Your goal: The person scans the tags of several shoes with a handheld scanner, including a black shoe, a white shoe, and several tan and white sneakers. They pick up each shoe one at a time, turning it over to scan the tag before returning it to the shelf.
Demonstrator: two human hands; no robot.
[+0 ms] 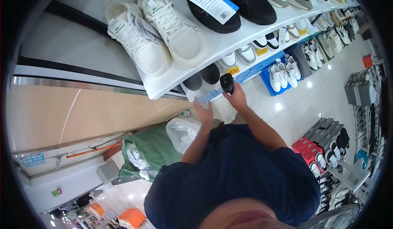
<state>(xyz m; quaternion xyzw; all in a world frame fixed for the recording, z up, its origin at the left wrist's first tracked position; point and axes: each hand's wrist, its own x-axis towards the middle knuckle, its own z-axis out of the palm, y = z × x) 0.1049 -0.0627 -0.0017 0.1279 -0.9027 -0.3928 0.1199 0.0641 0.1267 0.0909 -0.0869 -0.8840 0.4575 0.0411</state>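
Both white mesh sneakers (182, 38) on the upper shelf (161, 83) read "WARRIOR" on their tongues; a white-and-blue hang tag (212, 4) on the black shoes (247, 4) carries a QR code and print too small to read. The black, rounded handheld device (226, 83) lies before the lower shelf, its long axis running from the right hand (236, 98) toward the shelving, wide end outward. Right fingers are closed around its near end. Left hand (204, 112): fingers parted, near the blue shelf-edge strip (212, 95); contact unclear.
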